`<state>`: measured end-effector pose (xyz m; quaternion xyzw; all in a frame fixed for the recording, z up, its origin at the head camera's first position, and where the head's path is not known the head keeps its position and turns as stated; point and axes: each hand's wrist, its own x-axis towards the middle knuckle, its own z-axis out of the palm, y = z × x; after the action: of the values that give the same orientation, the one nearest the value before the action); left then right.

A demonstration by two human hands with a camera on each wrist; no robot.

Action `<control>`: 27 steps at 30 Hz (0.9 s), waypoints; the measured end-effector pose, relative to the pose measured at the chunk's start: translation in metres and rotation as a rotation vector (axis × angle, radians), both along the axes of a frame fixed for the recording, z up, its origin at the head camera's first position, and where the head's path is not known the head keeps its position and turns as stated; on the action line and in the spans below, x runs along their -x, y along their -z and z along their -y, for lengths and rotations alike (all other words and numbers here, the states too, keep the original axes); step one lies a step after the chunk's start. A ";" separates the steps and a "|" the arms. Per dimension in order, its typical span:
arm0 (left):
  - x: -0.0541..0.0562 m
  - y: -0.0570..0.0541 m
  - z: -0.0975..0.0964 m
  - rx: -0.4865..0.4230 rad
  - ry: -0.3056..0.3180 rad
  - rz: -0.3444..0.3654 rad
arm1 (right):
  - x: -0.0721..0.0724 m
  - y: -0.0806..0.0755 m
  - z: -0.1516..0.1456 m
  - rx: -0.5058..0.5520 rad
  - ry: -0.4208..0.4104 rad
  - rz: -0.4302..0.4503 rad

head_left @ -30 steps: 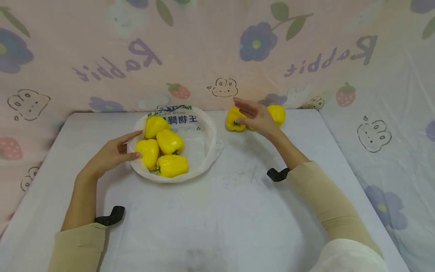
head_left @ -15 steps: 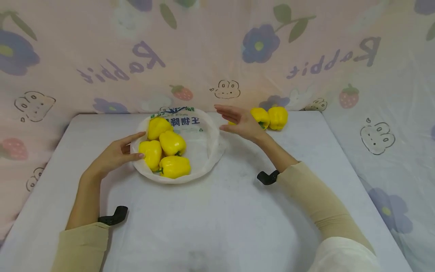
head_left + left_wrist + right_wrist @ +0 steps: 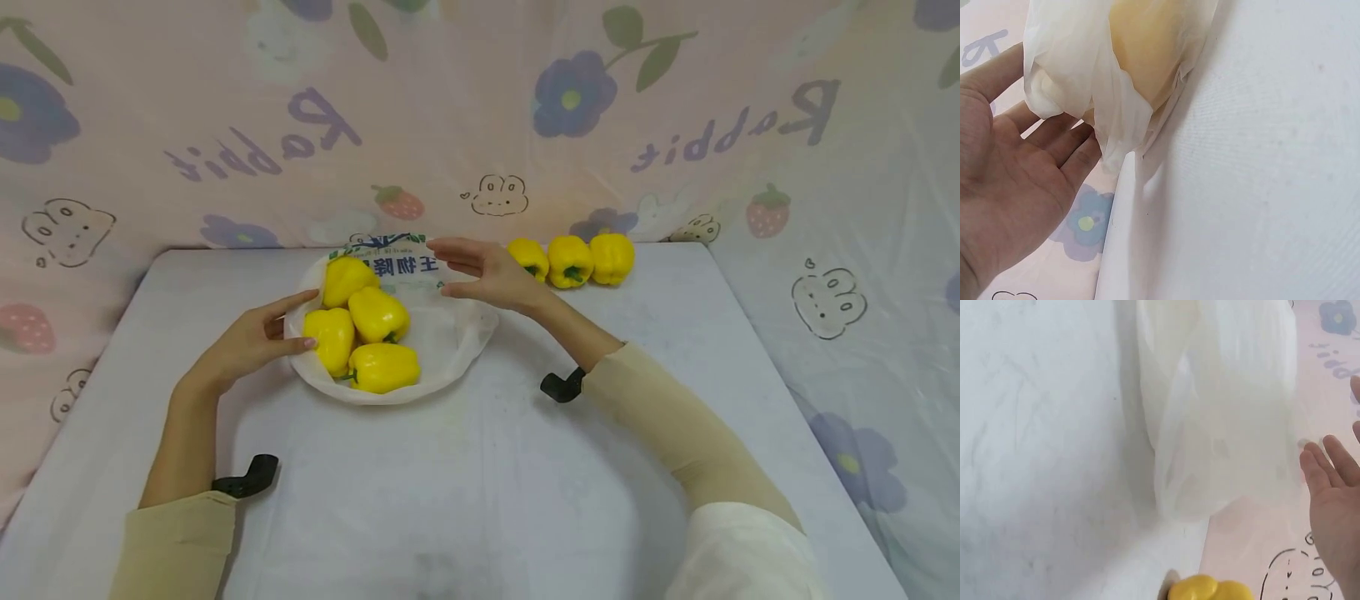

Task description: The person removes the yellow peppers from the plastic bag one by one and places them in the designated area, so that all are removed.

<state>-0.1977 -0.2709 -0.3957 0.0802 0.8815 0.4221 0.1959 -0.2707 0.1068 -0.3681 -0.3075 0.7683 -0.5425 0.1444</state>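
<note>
A white plastic bag with printed lettering stands open-mouthed on the table, its rim spread in a wide ring. Inside, several yellow bell peppers lie toward the left side. My left hand holds the bag's left rim, thumb over the edge and fingers along the outside. In the left wrist view those fingers go behind the bag's wall, and a pepper shows yellow through the plastic. My right hand hovers at the bag's right rim, fingers extended and holding nothing. The right wrist view shows its fingers beside the bag.
Three more yellow bell peppers sit in a row at the table's back edge, right of the bag. One pepper shows low in the right wrist view. Behind the white table hangs a patterned curtain.
My right hand has moved left from the back-row peppers to the bag's right rim, uncovering those peppers. The left hand stays at the left rim, and the peppers lie as before.
</note>
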 end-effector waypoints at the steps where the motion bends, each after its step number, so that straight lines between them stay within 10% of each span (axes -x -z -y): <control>1: 0.000 0.000 0.000 0.001 -0.001 0.001 | 0.000 0.001 0.002 -0.007 -0.005 0.001; 27: -0.003 -0.001 0.000 -0.006 0.014 -0.022 | -0.001 0.014 0.059 -0.193 -0.109 0.079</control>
<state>-0.1947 -0.2710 -0.3946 0.0916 0.8817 0.4225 0.1890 -0.2693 0.0481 -0.3820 -0.3120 0.7927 -0.4691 0.2327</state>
